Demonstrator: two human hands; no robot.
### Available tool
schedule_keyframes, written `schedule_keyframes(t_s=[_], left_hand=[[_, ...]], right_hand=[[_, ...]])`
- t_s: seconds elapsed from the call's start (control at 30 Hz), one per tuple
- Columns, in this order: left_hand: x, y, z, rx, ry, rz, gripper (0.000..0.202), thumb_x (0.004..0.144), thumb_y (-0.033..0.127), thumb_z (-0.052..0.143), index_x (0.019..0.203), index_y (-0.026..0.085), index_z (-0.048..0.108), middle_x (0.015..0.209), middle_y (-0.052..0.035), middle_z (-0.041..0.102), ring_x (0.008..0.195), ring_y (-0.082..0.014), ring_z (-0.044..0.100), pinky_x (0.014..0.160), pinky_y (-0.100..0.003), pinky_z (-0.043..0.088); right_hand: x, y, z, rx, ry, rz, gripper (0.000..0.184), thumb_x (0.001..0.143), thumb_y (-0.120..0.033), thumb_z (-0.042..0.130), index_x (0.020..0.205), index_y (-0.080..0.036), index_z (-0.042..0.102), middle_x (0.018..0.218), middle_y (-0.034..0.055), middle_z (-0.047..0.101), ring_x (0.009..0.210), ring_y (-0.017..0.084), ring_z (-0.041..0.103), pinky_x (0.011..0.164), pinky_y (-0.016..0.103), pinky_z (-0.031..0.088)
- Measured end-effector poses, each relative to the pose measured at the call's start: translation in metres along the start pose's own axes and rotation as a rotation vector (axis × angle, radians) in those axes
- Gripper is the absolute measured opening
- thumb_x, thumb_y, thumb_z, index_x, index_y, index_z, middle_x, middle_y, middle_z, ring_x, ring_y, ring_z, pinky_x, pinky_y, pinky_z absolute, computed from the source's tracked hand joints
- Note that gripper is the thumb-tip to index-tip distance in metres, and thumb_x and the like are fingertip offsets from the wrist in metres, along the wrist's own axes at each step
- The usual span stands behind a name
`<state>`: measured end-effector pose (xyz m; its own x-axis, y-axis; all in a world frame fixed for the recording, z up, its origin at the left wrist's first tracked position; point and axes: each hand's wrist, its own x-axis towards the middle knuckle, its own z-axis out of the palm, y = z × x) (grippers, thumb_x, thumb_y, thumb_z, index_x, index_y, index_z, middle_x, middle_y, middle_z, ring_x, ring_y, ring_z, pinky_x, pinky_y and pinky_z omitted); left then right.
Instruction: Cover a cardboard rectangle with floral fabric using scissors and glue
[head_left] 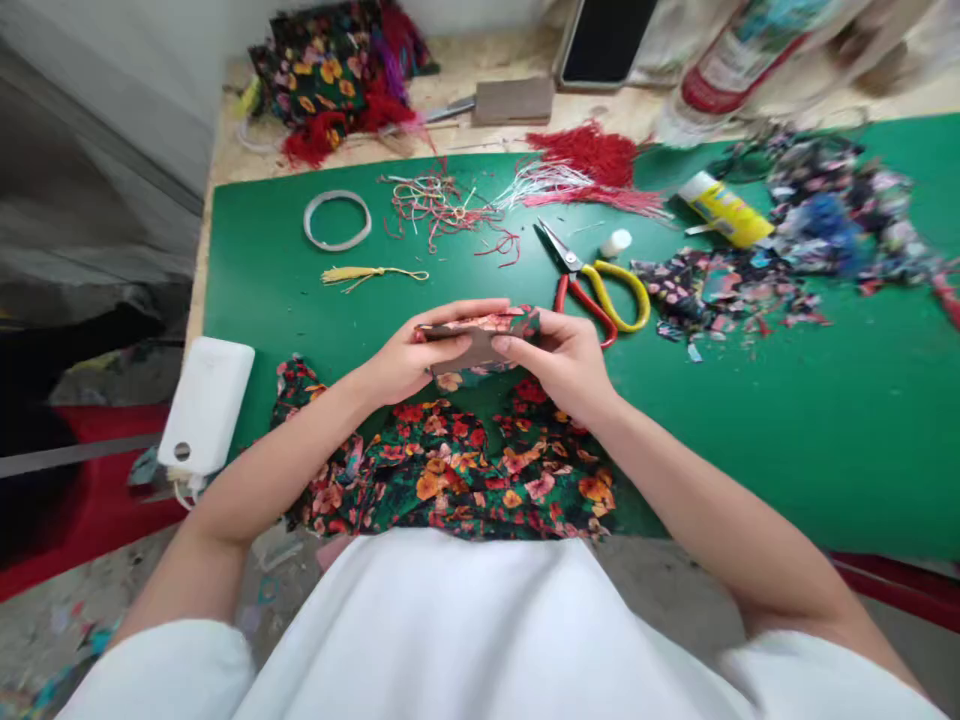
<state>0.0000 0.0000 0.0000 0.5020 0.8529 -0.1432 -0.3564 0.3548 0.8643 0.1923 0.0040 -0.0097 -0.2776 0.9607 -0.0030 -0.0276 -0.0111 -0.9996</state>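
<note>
Between my two hands is a small brown card (480, 350) with floral fabric folded around its edges. My left hand (416, 350) grips its left end, thumb on the brown face and fingers behind. On the right end, my right hand (566, 360) pinches it the same way, thumb near the middle. Below the hands a larger piece of dark floral fabric (465, 470) lies crumpled along the table's front edge. Scissors (574, 265) with one red and one yellow handle lie just beyond my right hand, blades slightly apart. A yellow tassel (367, 274) rests beyond my left hand.
Across the green mat (787, 430) lie a tape roll (337, 220), loose threads (442, 205), red tassels (592, 160), a glue stick (724, 210), a white cap (616, 242) and fabric scraps (720, 290). A power bank (206, 405) sits left; a phone (606, 40) and bottle (727, 75) stand behind.
</note>
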Motion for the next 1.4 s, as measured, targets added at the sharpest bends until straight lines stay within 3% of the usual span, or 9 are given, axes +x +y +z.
schedule_keyframes(t_s=[0.2, 0.4, 0.6, 0.7, 0.87, 1.17, 1.3, 1.4], left_hand=[[0.001, -0.002, 0.005, 0.022, 0.166, -0.059, 0.042, 0.065, 0.039, 0.085, 0.1, 0.019, 0.075, 0.101, -0.0055, 0.077, 0.103, -0.0269, 0.071, 0.094, -0.038, 0.056], [0.006, -0.004, 0.002, 0.059, 0.393, -0.003, 0.04, 0.057, 0.035, 0.089, 0.088, 0.017, 0.072, 0.086, -0.0005, 0.075, 0.081, -0.0153, 0.07, 0.081, -0.029, 0.057], [0.01, -0.008, -0.002, 0.103, 0.51, 0.078, 0.047, 0.056, 0.042, 0.089, 0.09, 0.016, 0.068, 0.091, -0.0009, 0.074, 0.083, -0.013, 0.068, 0.075, -0.023, 0.056], [0.01, -0.006, -0.002, 0.091, 0.507, 0.064, 0.049, 0.056, 0.041, 0.089, 0.092, 0.017, 0.068, 0.091, -0.0006, 0.073, 0.082, -0.0127, 0.068, 0.072, -0.023, 0.056], [0.009, -0.004, -0.001, 0.091, 0.458, -0.016, 0.052, 0.051, 0.042, 0.092, 0.088, 0.014, 0.067, 0.078, 0.0006, 0.07, 0.063, -0.0094, 0.064, 0.057, -0.021, 0.054], [0.011, -0.01, -0.008, 0.269, 0.438, 0.131, 0.048, 0.058, 0.053, 0.086, 0.075, 0.016, 0.06, 0.056, 0.0047, 0.057, 0.045, -0.0059, 0.052, 0.044, -0.019, 0.045], [0.01, -0.007, -0.007, 0.352, 0.395, 0.144, 0.051, 0.06, 0.057, 0.083, 0.08, 0.017, 0.06, 0.056, 0.0055, 0.056, 0.042, -0.0057, 0.051, 0.041, -0.019, 0.044], [0.008, -0.007, -0.005, 0.405, 0.382, 0.142, 0.053, 0.062, 0.059, 0.081, 0.086, 0.016, 0.062, 0.06, 0.0041, 0.06, 0.044, -0.0067, 0.055, 0.043, -0.02, 0.047]], right_hand=[[-0.002, 0.001, 0.0, -0.035, 0.054, 0.034, 0.024, 0.067, -0.04, 0.083, 0.079, -0.02, 0.077, 0.077, -0.0014, 0.071, 0.073, 0.014, 0.06, 0.07, 0.027, 0.051], [0.001, 0.006, 0.002, 0.041, 0.216, 0.033, 0.018, 0.069, -0.034, 0.082, 0.082, -0.022, 0.077, 0.075, -0.005, 0.069, 0.063, 0.007, 0.056, 0.061, 0.02, 0.048], [0.004, 0.01, 0.001, 0.15, 0.29, 0.046, 0.029, 0.061, -0.039, 0.087, 0.066, -0.02, 0.066, 0.059, -0.007, 0.061, 0.053, 0.006, 0.053, 0.052, 0.018, 0.044], [0.004, 0.01, 0.001, 0.176, 0.286, 0.053, 0.032, 0.059, -0.04, 0.088, 0.065, -0.02, 0.064, 0.06, -0.0065, 0.063, 0.054, 0.007, 0.056, 0.054, 0.019, 0.047], [0.004, 0.01, 0.002, 0.275, 0.334, 0.057, 0.037, 0.057, -0.042, 0.09, 0.062, -0.019, 0.061, 0.061, -0.007, 0.061, 0.055, 0.005, 0.053, 0.055, 0.018, 0.046], [0.002, 0.009, 0.002, 0.271, 0.279, 0.05, 0.032, 0.06, -0.04, 0.088, 0.065, -0.021, 0.063, 0.062, -0.0073, 0.061, 0.056, 0.007, 0.056, 0.055, 0.02, 0.052], [0.0, 0.011, 0.002, 0.235, 0.245, 0.029, 0.025, 0.067, -0.04, 0.084, 0.084, -0.025, 0.074, 0.08, -0.0054, 0.071, 0.069, 0.01, 0.062, 0.065, 0.023, 0.055], [0.001, 0.012, 0.002, 0.227, 0.277, 0.01, 0.025, 0.069, -0.043, 0.083, 0.085, -0.025, 0.076, 0.082, -0.005, 0.072, 0.071, 0.01, 0.062, 0.066, 0.024, 0.054]])
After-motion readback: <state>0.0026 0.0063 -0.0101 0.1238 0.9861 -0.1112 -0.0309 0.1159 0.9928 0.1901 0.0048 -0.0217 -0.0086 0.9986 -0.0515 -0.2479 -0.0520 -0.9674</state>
